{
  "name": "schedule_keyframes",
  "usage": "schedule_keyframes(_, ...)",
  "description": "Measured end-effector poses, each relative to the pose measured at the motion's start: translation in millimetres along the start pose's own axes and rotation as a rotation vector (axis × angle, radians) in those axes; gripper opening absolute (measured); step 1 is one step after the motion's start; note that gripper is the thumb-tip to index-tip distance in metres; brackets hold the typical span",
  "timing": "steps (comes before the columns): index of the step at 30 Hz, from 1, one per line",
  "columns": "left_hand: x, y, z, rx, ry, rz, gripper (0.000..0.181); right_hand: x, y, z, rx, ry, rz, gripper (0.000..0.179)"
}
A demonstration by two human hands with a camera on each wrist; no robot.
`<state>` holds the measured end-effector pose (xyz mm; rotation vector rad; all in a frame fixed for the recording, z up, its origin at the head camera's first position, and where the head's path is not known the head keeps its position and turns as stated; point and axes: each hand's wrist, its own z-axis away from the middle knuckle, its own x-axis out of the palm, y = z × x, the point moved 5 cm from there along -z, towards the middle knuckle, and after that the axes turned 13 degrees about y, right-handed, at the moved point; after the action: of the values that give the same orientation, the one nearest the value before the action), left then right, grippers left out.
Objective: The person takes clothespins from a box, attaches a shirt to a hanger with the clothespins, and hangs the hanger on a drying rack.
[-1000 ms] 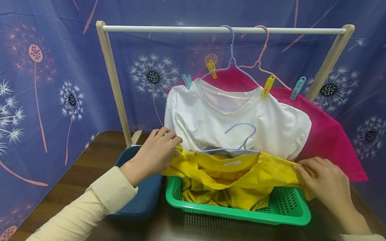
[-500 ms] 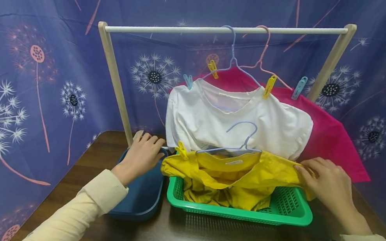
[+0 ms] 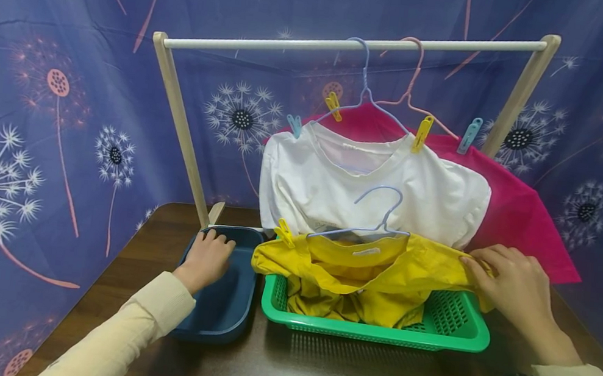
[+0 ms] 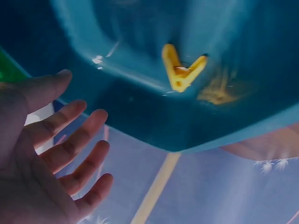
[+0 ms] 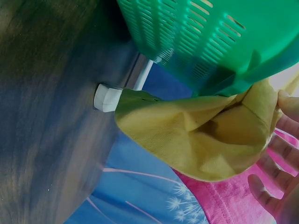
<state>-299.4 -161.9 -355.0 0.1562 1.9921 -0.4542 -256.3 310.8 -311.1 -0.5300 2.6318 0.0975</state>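
My left hand [image 3: 207, 259] is over the dark blue basin [image 3: 253, 287], its fingers spread and holding nothing. In the left wrist view a yellow clothespin [image 4: 180, 74] lies inside that basin, beyond the fingertips. On the right, my right hand [image 3: 514, 290] pinches the shoulder of a yellow shirt [image 3: 436, 266] between thumb and fingers. A blue hanger [image 3: 385, 218] sits in the shirt's neck, hook up. Another yellow clothespin [image 3: 285, 233] grips the shirt's left shoulder. The lower part of the shirt is bunched in a green basket [image 3: 374, 332].
A drying rack with a white rod [image 3: 272, 45] stands behind. From it hang a white shirt [image 3: 373, 189] and a magenta garment [image 3: 529, 230], on a blue and a pink hanger, with yellow and blue clothespins on them. The wooden table [image 3: 315, 373] extends in front.
My left hand has let go of the clothespin at the yellow shirt's left shoulder and moved left and down over the blue basin. The right hand keeps its hold on the shirt.
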Motion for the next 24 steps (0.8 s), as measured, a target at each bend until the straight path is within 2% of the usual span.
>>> schedule_keyframes(9,21.6,-11.0,7.4,-0.011,-0.132,-0.104,0.024,-1,-1,-0.4,-0.007,0.003,0.0,0.015)
schedule_keyframes(14,26.6,-13.4,8.4,-0.007,-0.181,-0.154,0.025,-1,-1,0.6,0.003,-0.001,0.001,0.014)
schedule_keyframes(19,28.9,-13.9,10.5,-0.028,-0.238,-0.164,0.019,-2,-2,0.0,-0.003,0.005,-0.004,0.014)
schedule_keyframes(24,31.5,-15.2,12.5,-0.067,-0.312,-0.119,0.021,-3,-3,-0.3,-0.018,0.016,-0.013,0.014)
